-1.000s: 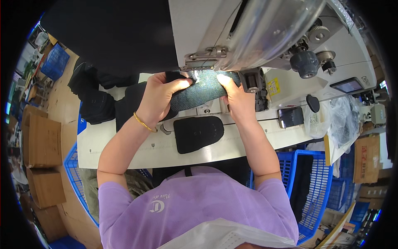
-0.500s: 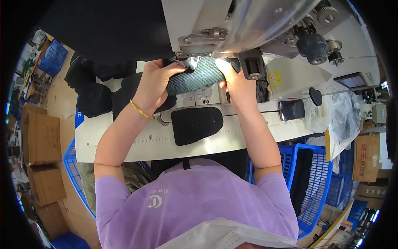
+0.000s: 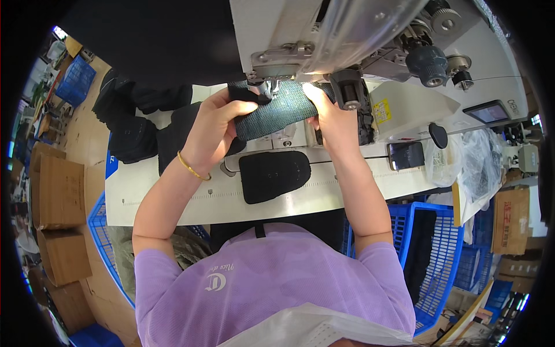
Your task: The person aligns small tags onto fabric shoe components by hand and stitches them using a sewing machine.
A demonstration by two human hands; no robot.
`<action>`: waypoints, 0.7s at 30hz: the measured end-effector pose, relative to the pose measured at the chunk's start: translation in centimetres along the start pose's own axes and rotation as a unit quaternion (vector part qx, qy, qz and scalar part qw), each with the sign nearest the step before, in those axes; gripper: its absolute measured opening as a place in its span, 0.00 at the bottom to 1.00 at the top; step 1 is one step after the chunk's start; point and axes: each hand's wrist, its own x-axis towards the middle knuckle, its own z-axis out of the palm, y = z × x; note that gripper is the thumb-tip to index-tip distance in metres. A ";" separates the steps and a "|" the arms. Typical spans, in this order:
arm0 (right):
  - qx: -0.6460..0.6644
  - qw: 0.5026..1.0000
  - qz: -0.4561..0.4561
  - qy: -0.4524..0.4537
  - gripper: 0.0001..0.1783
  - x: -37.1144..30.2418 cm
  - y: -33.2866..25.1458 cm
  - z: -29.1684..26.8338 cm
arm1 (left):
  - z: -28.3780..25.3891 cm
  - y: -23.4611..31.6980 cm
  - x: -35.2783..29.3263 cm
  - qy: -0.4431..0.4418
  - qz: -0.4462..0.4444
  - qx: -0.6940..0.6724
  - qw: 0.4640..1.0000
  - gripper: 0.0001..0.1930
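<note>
A dark blue-green woven fabric piece (image 3: 277,113) lies under the presser foot (image 3: 270,89) of a white sewing machine (image 3: 274,26), lit by its lamp. My left hand (image 3: 218,121) pinches the left end, thumb on top, where a black layer shows. At the right end my right hand (image 3: 330,118) grips the same piece, thumb on top and fingers curled beneath. Some of the fingers of both hands are hidden under the fabric. Nearer to me on the white table (image 3: 173,202) lies a black fabric piece with one rounded end (image 3: 275,176).
Black fabric pieces (image 3: 130,139) are heaped left of the machine. To the right are a phone (image 3: 406,155), clear plastic bags (image 3: 477,159) and a small screen (image 3: 487,112). Blue baskets (image 3: 433,260) stand below the table edge, with cardboard boxes (image 3: 60,185) on the floor at left.
The left end of the fabric has swung slightly toward me, so the piece now lies more tilted under the foot. My left hand has shifted a little with it; both hands keep their hold.
</note>
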 end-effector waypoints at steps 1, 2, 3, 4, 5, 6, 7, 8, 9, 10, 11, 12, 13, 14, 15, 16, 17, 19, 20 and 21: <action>-0.006 1.000 -0.001 0.000 0.06 0.0 0.0 0.1 | 0.2 -0.1 0.1 0.024 0.005 0.029 0.999 0.09; -0.011 1.000 -0.003 0.000 0.06 0.0 -0.1 0.1 | 0.4 -0.2 0.3 0.024 0.005 0.029 0.999 0.09; -0.011 1.000 -0.003 0.000 0.06 -0.1 -0.3 0.1 | 0.7 -0.2 0.4 0.027 0.006 0.037 0.999 0.10; -0.045 0.999 -0.011 -0.012 0.07 -0.3 -0.5 0.0 | 0.9 -0.3 0.5 0.039 0.005 0.047 0.998 0.11; -0.079 0.996 -0.020 -0.023 0.10 -0.5 -0.8 -0.1 | 1.0 -0.3 0.4 0.028 0.008 0.047 0.998 0.11; -0.079 0.996 -0.020 -0.022 0.10 -1.2 -1.0 -0.2 | 1.1 -0.4 -0.1 0.041 -0.013 0.046 0.998 0.12; -0.073 0.997 0.007 -0.033 0.10 -2.1 -1.2 -0.4 | 1.2 -0.6 -0.7 0.043 -0.020 0.039 0.998 0.14; -0.061 0.996 0.039 -0.043 0.10 -3.0 -1.3 -0.6 | 1.1 -0.7 -1.6 -0.001 -0.016 0.040 0.999 0.14; -0.066 0.996 0.035 -0.044 0.10 -4.1 -1.3 -0.7 | 1.1 -1.1 -2.6 -0.002 -0.032 0.030 0.999 0.14; -0.040 0.998 0.029 -0.049 0.11 -5.1 -1.2 -0.7 | 1.1 -1.4 -3.2 -0.012 -0.022 0.005 1.000 0.14; -0.014 0.998 0.023 -0.053 0.12 -5.8 -1.0 -0.6 | 1.2 -1.8 -3.5 0.006 -0.037 -0.006 0.999 0.14; 0.019 0.997 0.020 -0.066 0.13 -6.2 -0.7 -0.4 | 1.1 -1.9 -3.7 -0.014 -0.018 -0.018 1.000 0.14; 0.018 0.998 0.028 -0.061 0.13 -6.5 -0.4 -0.3 | 1.1 -2.0 -3.8 -0.016 -0.026 -0.014 0.999 0.13; 0.020 0.998 0.024 -0.061 0.13 -6.7 -0.2 -0.2 | 1.1 -2.1 -3.8 -0.017 -0.024 -0.010 1.000 0.13; 0.025 0.998 0.011 -0.063 0.13 -6.6 0.0 -0.1 | 1.2 -2.0 -3.7 -0.020 -0.030 -0.008 0.999 0.13; 0.022 0.998 0.017 -0.061 0.13 -6.6 0.2 -0.1 | 1.3 -2.0 -3.6 -0.010 -0.025 -0.003 1.000 0.12; 0.022 0.998 0.013 -0.064 0.13 -6.6 0.2 0.0 | 1.4 -1.9 -3.5 -0.015 -0.011 -0.005 1.000 0.12; 0.022 0.998 0.010 -0.066 0.12 -6.6 0.2 0.1 | 1.5 -1.5 -3.3 0.004 -0.036 -0.006 0.999 0.13; 0.022 0.997 0.010 -0.068 0.12 -6.5 0.1 0.1 | 1.6 -1.3 -3.2 0.007 -0.051 -0.014 0.999 0.13; 0.020 0.997 0.010 -0.069 0.12 -6.5 0.0 0.2 | 1.6 -1.2 -3.1 0.007 -0.051 -0.015 0.999 0.13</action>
